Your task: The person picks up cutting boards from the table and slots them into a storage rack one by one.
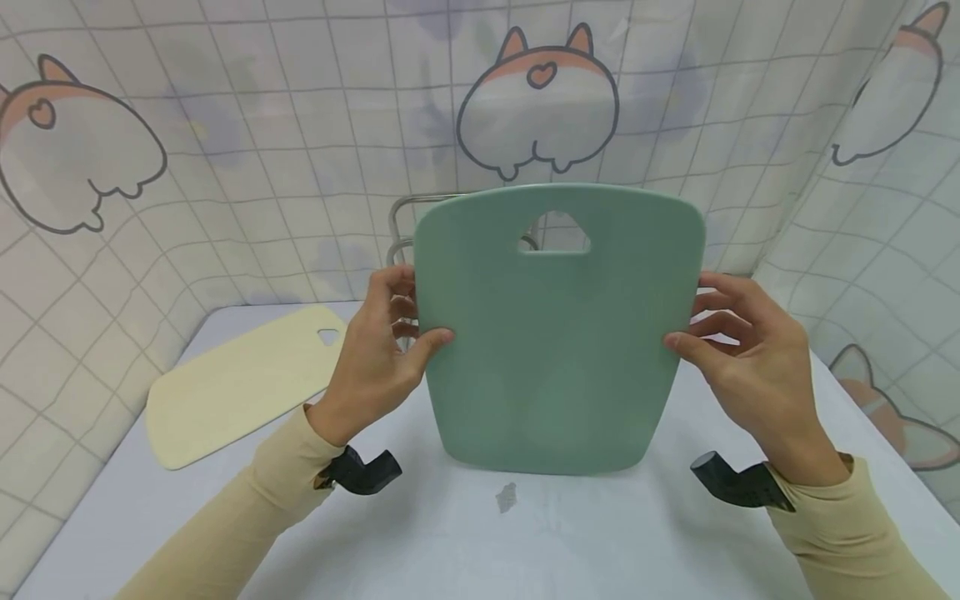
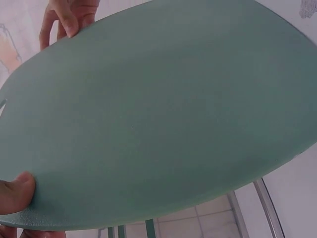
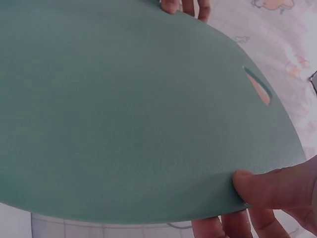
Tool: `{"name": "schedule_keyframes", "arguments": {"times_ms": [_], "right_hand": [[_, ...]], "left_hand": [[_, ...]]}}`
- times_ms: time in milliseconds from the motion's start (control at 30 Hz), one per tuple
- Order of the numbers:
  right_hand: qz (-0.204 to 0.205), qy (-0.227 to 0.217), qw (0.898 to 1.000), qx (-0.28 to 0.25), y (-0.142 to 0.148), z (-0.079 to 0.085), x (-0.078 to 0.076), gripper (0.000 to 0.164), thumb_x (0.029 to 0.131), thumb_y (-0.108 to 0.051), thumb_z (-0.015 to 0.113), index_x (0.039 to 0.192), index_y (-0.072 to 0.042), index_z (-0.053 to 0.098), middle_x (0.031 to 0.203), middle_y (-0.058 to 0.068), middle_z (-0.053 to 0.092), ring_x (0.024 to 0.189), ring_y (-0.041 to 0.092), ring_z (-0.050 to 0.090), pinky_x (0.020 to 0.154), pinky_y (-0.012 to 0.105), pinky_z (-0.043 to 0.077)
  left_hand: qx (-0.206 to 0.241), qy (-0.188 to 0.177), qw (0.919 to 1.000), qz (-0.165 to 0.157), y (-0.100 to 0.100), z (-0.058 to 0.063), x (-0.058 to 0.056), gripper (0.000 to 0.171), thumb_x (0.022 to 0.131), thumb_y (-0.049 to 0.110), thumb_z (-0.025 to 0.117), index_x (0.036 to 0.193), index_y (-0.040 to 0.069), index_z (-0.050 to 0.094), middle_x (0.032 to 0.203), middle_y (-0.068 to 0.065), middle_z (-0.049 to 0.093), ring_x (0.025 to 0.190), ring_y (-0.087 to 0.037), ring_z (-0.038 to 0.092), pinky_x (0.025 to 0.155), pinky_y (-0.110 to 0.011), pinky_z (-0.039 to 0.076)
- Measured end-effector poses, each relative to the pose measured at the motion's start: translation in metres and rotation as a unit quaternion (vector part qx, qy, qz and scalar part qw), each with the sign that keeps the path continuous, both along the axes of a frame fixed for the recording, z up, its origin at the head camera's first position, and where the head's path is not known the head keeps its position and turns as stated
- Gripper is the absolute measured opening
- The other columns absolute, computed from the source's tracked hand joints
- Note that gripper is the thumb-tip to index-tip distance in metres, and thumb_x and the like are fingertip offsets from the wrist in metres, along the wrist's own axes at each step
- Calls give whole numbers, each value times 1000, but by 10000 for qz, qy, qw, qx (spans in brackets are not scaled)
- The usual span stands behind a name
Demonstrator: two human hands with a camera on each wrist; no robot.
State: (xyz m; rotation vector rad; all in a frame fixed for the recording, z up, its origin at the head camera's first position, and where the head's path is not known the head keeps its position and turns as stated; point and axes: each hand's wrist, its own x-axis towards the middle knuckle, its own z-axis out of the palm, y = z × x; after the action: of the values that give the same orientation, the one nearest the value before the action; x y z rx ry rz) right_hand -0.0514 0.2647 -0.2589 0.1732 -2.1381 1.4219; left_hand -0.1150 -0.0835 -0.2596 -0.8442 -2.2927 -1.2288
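A green cutting board (image 1: 555,358) with a handle hole near its top edge stands upright in the head view. My left hand (image 1: 375,354) grips its left edge, thumb on the near face and fingers behind. On the opposite edge, my right hand (image 1: 757,367) pinches the board the same way. The left wrist view shows the board's broad face (image 2: 163,114) with the left thumb (image 2: 17,193) pressed on it. In the right wrist view the right thumb (image 3: 267,188) lies on the face, fingers under the edge. Whether the board's lower edge touches the table cannot be told.
A cream cutting board (image 1: 240,383) lies flat on the white table (image 1: 525,550) at the left. Behind the green board, a metal wire rack (image 1: 401,217) is mostly hidden. Patterned cloth (image 1: 337,108) hangs around the back and sides. A small grey patch (image 1: 506,497) marks the table.
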Motion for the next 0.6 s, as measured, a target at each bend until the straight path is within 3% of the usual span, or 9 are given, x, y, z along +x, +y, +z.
{"name": "schedule_keyframes", "arguments": {"times_ms": [200,600], "right_hand": [[-193,95,9995,242,1,1,2,65,76,22,75,135,-5,65,98,-13,68,72,4,69,73,12,59],[-312,121,9993,164,5,2,4,65,75,22,76,134,-3,65,97,-12,68,73,2,70,73,12,59]], "left_hand": [[5,49,10000,-5,3,1,0,67,87,-2,79,139,-1,38,117,-18,57,88,-25,68,74,-34,60],[85,163,9997,-128,11,3,-1,66,87,-3,79,139,-2,38,118,-18,57,87,-26,70,75,-35,61]]}}
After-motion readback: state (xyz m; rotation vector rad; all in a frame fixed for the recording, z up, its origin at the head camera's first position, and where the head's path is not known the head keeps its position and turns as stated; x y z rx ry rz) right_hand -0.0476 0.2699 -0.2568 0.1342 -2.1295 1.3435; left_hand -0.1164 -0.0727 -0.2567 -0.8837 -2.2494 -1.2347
